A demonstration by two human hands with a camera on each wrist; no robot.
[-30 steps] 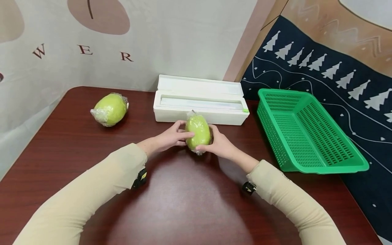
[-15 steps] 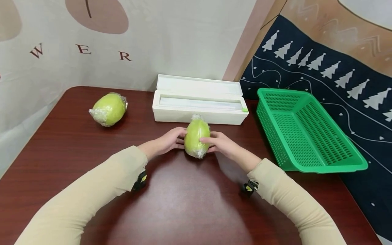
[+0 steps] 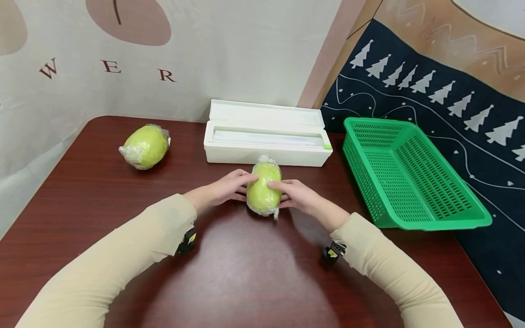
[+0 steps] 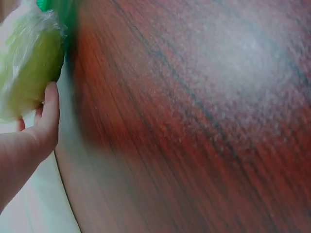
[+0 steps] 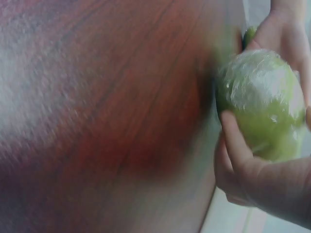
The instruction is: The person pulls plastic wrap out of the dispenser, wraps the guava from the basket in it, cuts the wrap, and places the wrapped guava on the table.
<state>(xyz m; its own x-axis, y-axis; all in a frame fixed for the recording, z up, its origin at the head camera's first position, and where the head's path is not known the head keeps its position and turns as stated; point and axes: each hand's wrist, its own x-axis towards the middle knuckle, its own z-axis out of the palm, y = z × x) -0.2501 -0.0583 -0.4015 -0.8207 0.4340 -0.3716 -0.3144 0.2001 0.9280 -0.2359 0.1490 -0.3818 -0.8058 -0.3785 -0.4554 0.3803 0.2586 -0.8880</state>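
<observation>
A yellow-green pear [image 3: 264, 189] wrapped in clear cling film is held between both hands, just in front of the white box. My left hand [image 3: 225, 187] grips its left side, thumb on top. From the right, my right hand [image 3: 301, 196] holds it with the thumb on top and the fingers at the side. A twist of film sticks out at the near end, and bunched film shows at the far end. In the right wrist view, the crinkled film covers the pear [image 5: 262, 97]. Another wrapped pear [image 3: 146, 146] lies at the back left of the table.
Behind the hands stands a white cling film dispenser [image 3: 266, 157] with its lid raised and a green slider at the right end. To the right is a green plastic basket [image 3: 369, 191]. All stand on a dark red-brown table [image 3: 254, 273] against a curtain.
The held pear has been turned in the hands: its stem no longer shows, and a film twist now sticks out at the near end. It has moved slightly nearer.
</observation>
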